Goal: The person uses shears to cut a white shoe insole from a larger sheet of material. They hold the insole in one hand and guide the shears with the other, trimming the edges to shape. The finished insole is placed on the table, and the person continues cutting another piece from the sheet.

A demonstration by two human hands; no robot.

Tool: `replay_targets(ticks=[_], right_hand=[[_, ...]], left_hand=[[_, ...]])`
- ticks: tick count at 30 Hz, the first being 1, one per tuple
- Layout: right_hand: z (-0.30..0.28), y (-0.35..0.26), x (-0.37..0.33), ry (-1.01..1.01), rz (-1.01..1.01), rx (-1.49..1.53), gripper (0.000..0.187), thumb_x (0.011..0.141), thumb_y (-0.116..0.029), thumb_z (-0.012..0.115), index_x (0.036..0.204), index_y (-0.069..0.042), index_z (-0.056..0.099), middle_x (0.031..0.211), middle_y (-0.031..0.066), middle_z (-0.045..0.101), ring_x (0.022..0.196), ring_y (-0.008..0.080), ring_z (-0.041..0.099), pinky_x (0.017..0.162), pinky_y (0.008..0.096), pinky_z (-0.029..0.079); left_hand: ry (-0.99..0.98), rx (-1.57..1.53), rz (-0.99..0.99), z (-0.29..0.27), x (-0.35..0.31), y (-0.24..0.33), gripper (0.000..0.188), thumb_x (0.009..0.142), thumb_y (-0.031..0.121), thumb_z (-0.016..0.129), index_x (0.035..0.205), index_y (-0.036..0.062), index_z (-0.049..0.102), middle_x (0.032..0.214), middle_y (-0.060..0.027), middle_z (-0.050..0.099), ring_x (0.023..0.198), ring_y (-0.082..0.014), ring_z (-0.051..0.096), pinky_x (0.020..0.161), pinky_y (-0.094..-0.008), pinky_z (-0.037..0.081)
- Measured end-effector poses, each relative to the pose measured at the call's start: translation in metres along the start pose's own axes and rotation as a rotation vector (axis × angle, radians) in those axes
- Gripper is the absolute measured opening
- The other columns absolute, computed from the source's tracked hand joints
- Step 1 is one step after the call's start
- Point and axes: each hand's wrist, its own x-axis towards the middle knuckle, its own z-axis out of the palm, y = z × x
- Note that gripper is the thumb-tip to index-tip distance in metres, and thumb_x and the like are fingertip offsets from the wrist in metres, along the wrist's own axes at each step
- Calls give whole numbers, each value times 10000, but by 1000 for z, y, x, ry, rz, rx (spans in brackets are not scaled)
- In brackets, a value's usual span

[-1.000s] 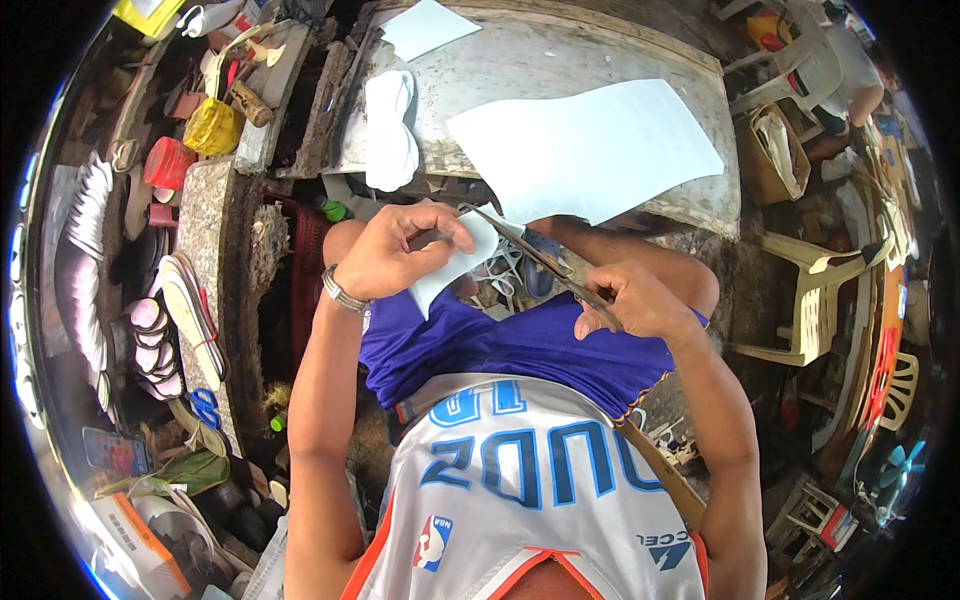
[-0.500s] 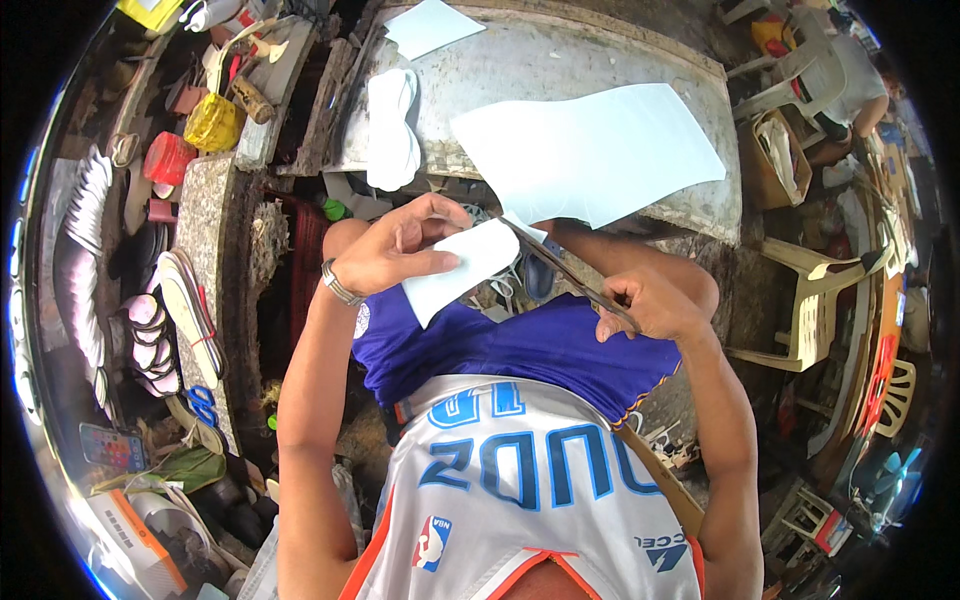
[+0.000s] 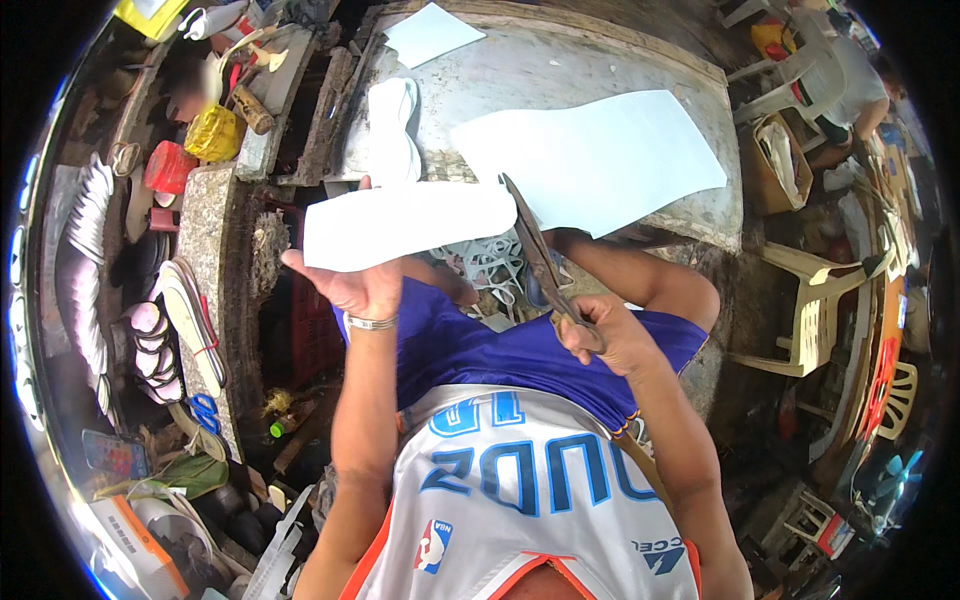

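My left hand (image 3: 362, 288) is turned palm up and supports a white insole-shaped sheet (image 3: 405, 228), a fingertip showing past its far edge and the other fingers hidden beneath. The piece lies nearly level above my lap, its rounded end to the right. In my right hand (image 3: 618, 340) is a pair of dark, worn scissors (image 3: 543, 262), fingers around the handles. Their blades point up and left, right beside the rounded end. Beyond, on the worktable (image 3: 460, 105), rest a large white sheet (image 3: 610, 160) and a stack of white insole shapes (image 3: 393, 130).
White offcuts (image 3: 487, 268) lie below, between my legs. Another white sheet (image 3: 432, 35) is at the table's far left. At left, a rough bench (image 3: 205, 215) stands near bundled soles (image 3: 190, 315) and a red container (image 3: 170, 165). A cream plastic chair (image 3: 805, 310) stands right; a person sits at far right.
My left hand has turned palm up and moved left, bringing the insole-shaped sheet up and level. The scissors have swung more upright and shifted left. More offcuts show below.
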Motion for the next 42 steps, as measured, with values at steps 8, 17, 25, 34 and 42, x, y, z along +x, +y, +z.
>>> replay_targets(ticks=[8,17,25,34,42], right_hand=[[52,16,14,211,-13,30,464,805,-445,919,831,-58,663,684,-6,592,549,74,544,497,233,424],[71,31,15,306,3,-54,474,789,-439,932,838,-38,683,674,-7,599,554,77,549,510,250,444],[72,37,15,280,13,-116,482,792,-438,930,833,-39,663,663,-8,595,561,73,552,517,249,441],[58,42,28,149,-115,-127,570,810,-554,888,875,-43,644,710,-31,535,651,73,474,573,251,381],[57,29,36,145,-119,-90,519,825,-490,902,862,-48,631,714,-47,499,661,66,426,570,251,344]], left_hand=[[404,-150,-42,16,7,-49,1252,869,888,478,1619,-61,155,1677,-239,267,1575,-394,222,1305,-581,132],[344,-107,-119,20,18,-47,1201,902,921,228,1637,-28,204,1694,-260,265,1584,-416,215,1282,-598,159],[440,878,-167,19,1,-79,299,940,50,747,1210,40,620,1115,-76,735,965,-187,730,857,-362,624],[395,1072,-93,35,-6,-85,264,889,-19,786,1126,24,679,1014,-72,751,807,-127,694,781,-359,642],[382,1089,-81,38,-14,-87,315,910,-25,770,1199,-19,646,1082,-103,741,963,-174,731,815,-347,647]])
